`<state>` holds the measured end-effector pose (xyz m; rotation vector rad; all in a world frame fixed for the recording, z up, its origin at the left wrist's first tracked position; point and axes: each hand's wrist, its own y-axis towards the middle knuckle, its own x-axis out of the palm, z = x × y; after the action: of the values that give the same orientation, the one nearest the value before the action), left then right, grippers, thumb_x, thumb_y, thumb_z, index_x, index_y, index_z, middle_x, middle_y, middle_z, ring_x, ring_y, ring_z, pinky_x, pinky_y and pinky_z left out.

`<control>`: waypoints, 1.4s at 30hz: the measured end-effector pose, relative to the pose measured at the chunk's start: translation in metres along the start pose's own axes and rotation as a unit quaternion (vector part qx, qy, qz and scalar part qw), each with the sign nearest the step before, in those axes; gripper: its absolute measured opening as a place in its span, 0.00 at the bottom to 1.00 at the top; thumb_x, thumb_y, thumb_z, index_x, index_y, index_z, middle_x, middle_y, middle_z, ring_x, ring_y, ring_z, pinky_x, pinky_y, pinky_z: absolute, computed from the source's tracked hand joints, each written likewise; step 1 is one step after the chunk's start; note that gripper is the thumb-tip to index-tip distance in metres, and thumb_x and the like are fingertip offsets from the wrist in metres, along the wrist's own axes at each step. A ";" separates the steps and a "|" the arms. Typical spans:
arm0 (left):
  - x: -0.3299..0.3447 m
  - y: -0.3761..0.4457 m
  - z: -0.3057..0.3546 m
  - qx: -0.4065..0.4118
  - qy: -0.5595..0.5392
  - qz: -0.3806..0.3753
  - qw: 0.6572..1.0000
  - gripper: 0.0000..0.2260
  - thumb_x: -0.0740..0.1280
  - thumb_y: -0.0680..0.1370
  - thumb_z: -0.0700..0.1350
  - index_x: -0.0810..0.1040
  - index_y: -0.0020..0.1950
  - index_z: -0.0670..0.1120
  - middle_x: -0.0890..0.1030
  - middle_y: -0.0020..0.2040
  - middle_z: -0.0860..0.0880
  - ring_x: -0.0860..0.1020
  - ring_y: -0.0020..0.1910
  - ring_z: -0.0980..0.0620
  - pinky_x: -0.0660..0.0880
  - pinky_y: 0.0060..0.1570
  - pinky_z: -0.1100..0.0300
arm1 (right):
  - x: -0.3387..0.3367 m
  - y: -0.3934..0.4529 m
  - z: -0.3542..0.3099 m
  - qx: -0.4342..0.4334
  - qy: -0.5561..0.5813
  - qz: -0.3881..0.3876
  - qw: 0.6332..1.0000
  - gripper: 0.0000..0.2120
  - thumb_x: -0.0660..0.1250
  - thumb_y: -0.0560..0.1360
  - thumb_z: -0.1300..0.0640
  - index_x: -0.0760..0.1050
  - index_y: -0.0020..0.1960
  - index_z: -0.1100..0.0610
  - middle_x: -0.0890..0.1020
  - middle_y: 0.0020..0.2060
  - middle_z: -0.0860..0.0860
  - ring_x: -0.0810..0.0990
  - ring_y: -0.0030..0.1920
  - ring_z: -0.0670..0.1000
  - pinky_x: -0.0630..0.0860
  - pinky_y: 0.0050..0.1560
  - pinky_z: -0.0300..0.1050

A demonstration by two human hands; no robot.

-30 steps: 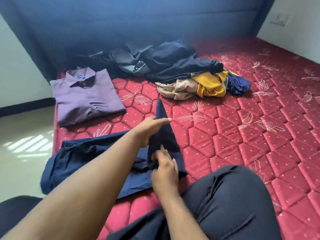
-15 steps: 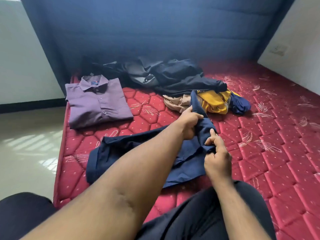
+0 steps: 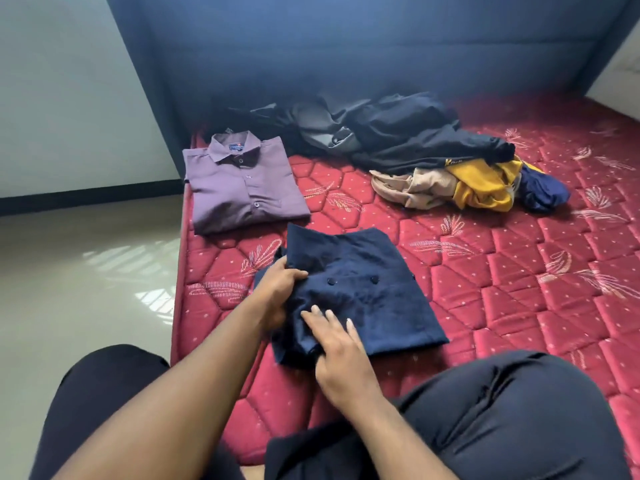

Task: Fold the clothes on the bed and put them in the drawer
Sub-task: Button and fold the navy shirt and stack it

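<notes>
- The red quilted mattress [image 3: 485, 289] is being used as the folding surface; no drawer is being shown anywhere in the view, so the putting-away step is judged to be well off.
- A loose heap of unfolded clothes [image 3: 415, 147], dark pieces with tan, yellow and blue ones at its right end, is lying near the blue headboard [image 3: 346, 46], so most of the folding is judged to be outstanding.
- A purple shirt [image 3: 242, 188] is lying folded flat at the mattress's left edge, just beyond the piece being worked on.
- The navy shirt [image 3: 363, 289] is being folded right in front of the person, doubled into a rough rectangle with two buttons showing on top; this is judged to be the step in hand.
- Its left edge is being gripped by the left hand [image 3: 277, 289], fingers curled round the cloth.
- Its near corner is being pressed down by the right hand [image 3: 339, 344], fingers laid out fairly straight on the fabric.
- For the next move, the bunched left side is probably needing to be tucked and smoothed, with the near corner being kept pinned so the layers are not slipping.
</notes>
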<state>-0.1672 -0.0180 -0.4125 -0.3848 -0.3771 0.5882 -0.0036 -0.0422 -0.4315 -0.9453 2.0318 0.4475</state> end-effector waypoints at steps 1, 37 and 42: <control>-0.009 0.000 -0.001 0.004 -0.008 0.010 1.000 0.13 0.59 0.78 0.30 0.78 0.53 0.45 0.84 0.44 0.43 0.82 0.35 0.48 0.79 0.32 0.58 | 0.005 0.001 -0.006 -0.013 -0.005 -0.008 1.000 0.40 0.48 0.67 0.63 0.55 0.79 0.49 0.57 0.78 0.47 0.52 0.79 0.50 0.39 0.76 0.47; 0.051 -0.006 0.042 0.013 -0.105 -0.066 0.992 0.13 0.63 0.78 0.31 0.79 0.60 0.41 0.83 0.53 0.39 0.83 0.42 0.45 0.82 0.44 0.49 | -0.158 0.048 0.134 0.230 0.341 0.184 0.893 0.30 0.58 0.77 0.34 0.75 0.67 0.54 0.77 0.65 0.51 0.72 0.66 0.47 0.63 0.68 0.44; -0.021 0.003 -0.018 -0.037 -0.050 0.054 0.997 0.15 0.64 0.77 0.31 0.78 0.63 0.39 0.83 0.54 0.38 0.82 0.39 0.46 0.82 0.43 0.49 | -0.110 0.063 0.100 0.132 0.126 0.064 0.981 0.20 0.61 0.81 0.51 0.72 0.70 0.58 0.72 0.71 0.54 0.65 0.73 0.49 0.57 0.69 0.32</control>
<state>-0.1763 -0.0328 -0.4340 -0.4502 -0.4779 0.7022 0.0434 0.1098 -0.4032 -0.7399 2.3208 0.1227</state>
